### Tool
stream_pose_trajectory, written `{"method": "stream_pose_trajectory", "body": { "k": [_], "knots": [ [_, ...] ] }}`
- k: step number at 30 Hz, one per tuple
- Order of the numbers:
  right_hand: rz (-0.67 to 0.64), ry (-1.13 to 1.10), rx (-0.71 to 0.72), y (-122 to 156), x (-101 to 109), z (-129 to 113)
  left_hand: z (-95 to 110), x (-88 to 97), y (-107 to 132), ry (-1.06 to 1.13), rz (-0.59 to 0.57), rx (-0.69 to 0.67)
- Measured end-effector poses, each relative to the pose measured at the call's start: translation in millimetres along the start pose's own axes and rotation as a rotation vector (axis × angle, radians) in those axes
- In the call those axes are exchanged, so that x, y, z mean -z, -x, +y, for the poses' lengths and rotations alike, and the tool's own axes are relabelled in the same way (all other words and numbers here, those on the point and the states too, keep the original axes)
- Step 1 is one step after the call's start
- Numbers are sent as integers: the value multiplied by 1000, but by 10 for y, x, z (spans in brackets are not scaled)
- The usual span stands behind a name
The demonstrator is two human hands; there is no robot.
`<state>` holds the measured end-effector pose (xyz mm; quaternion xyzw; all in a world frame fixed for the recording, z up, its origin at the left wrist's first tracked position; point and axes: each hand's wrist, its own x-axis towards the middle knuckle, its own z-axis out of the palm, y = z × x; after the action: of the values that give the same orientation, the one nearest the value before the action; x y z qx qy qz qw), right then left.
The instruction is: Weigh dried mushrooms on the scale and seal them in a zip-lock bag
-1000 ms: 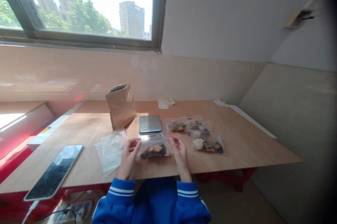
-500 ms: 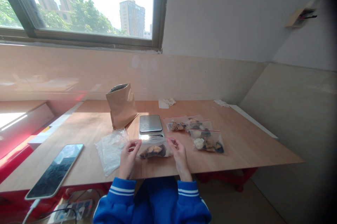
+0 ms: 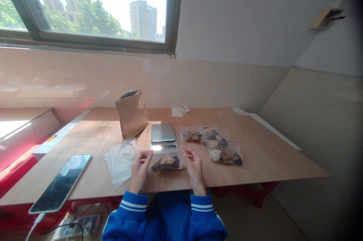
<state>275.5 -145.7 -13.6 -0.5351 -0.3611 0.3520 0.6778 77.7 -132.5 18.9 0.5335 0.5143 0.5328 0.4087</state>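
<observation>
the left hand (image 3: 138,171) is holding the left end of a clear zip bag (image 3: 167,154), & the right hand (image 3: 194,170) is holding the right end. both hands are staying narrow, w/ fingers pinching the plastic. the bag is carrying dark & tan chunks (image 3: 167,163) low down inside it. it is hanging out near the front edge of the bench (image 3: 269,158), just in front of a small scale (image 3: 163,133). i can't tell if the bag is touching the bench, or if its top is shut.

how far along? 3 more zip bags (image 3: 225,153) are lying just right of the scale, close together. they are looking full of chunks, w/ red lines along their tops, so those seem done. the bag in the hands makes 4.

what's left is harder to say. a brown paper bag (image 3: 132,115) is standing near the back edge w/ its top open, but i can't see how much is inside. a soft pile of clear plastic (image 3: 120,162) is lying left of the hands.

a phone (image 3: 61,182) is resting near the front left corner, & 2 bits of white tissue (image 3: 180,110) are lying by the back edge. blue sleeves (image 3: 132,207) are showing at the bottom.
</observation>
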Motion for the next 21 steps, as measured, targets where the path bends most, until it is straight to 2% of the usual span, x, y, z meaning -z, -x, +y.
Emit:
{"method": "stream_pose_trajectory", "body": {
  "k": [6,11,17,21],
  "knots": [
    [-83,-164,-5,35,-73,-34,19,-28,19,34,-46,11],
    [-163,-150,-15,47,-92,-3,-1,-16,19,40,-99,9],
    [-131,-112,1,42,-108,29,-8,-46,26,37,-68,-50],
    [-124,-111,23,55,-109,-23,-30,-56,28,39,-50,-38]
  ]
}}
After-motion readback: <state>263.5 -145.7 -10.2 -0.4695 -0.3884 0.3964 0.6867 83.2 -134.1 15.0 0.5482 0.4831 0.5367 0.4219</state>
